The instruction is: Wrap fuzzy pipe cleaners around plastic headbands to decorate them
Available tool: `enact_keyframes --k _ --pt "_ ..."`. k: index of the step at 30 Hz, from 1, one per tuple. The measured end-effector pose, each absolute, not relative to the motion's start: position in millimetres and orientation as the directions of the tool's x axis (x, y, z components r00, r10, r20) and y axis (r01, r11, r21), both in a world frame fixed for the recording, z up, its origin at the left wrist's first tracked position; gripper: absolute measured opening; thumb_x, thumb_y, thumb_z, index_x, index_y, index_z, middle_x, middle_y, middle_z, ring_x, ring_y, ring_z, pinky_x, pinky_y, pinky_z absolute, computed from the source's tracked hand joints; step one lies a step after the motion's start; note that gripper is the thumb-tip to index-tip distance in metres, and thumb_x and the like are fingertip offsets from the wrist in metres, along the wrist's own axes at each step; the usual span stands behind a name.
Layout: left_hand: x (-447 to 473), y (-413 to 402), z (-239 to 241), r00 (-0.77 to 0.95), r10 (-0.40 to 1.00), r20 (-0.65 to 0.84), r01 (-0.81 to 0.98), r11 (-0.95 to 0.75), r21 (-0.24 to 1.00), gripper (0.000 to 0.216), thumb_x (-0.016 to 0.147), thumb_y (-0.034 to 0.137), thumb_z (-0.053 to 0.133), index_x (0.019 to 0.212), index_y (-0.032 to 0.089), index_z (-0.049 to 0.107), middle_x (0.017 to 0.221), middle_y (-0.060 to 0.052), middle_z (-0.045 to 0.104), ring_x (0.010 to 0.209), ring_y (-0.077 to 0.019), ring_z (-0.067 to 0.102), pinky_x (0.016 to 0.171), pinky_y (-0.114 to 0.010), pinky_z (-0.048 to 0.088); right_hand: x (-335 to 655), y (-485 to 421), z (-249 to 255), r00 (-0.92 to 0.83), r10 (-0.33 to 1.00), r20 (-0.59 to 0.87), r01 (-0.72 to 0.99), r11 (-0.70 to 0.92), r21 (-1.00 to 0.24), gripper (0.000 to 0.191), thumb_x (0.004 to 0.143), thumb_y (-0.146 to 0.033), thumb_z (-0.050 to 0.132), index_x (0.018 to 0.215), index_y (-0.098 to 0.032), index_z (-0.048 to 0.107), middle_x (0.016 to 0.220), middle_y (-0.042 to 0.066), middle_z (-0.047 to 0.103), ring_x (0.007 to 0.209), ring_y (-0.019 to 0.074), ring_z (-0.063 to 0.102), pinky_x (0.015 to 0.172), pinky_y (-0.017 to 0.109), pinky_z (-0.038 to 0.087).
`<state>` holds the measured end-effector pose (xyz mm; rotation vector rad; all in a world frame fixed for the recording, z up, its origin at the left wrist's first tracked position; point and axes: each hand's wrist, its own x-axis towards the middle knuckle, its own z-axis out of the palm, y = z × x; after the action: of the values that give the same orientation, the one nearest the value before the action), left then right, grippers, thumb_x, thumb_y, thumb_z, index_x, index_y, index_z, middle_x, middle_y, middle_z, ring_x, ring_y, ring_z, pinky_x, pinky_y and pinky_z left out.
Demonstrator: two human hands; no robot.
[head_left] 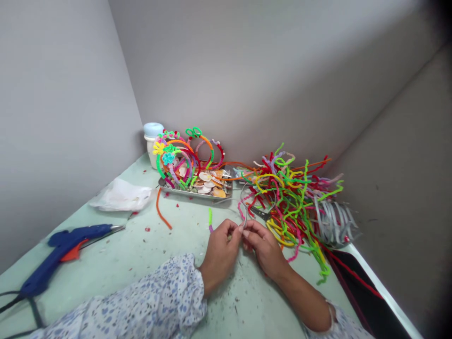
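Now both hands (242, 235) pinch bare headband (247, 207) between fingertips; band arcs away above them.

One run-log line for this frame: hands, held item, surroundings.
left hand: pinching thin headband | right hand: pinching same | pipe cleaners: right | glue gun: left, untouched

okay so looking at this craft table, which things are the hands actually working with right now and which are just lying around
In hand:
- left hand and right hand, fingertips together on a thin bare headband
- pink pipe cleaner at the fingertips

Lying about:
- pile of pipe cleaners
- tray of finished headbands
- blue glue gun
- white jar
- plastic bag
- orange pipe cleaner
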<state>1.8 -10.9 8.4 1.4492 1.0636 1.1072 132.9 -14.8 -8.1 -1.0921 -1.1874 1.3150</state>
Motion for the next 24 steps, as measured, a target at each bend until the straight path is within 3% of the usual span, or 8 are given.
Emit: enact_keyframes --k 8,24 --pt "1.4 -14.1 13.1 0.190 0.977 0.097 0.029 -0.104 0.994 0.015 0.084 0.029 0.047 0.076 0.017 0.051 0.067 0.002 0.056 0.063 -0.0116 0.055 0.056 -0.021 0.040 130.6 -16.0 -6.0 0.013 1.000 -0.015 -0.004 -0.015 -1.000 0.021 0.081 -0.040 0.056 0.078 -0.019 0.057 0.053 -0.004 0.047 0.049 0.0107 0.040 0.047 0.023 0.031" --pt "0.8 -15.1 14.5 0.157 0.981 0.116 0.020 -0.121 0.992 0.013 0.085 0.027 0.045 0.076 0.018 0.048 0.068 0.003 0.054 0.063 -0.0110 0.053 0.057 -0.021 0.039 128.0 -17.5 -2.3 0.027 0.999 0.033 0.061 0.032 -0.998 0.022 0.080 -0.042 0.057 0.078 -0.020 0.056 0.053 -0.004 0.047 0.049 0.0115 0.040 0.047 0.024 0.032"
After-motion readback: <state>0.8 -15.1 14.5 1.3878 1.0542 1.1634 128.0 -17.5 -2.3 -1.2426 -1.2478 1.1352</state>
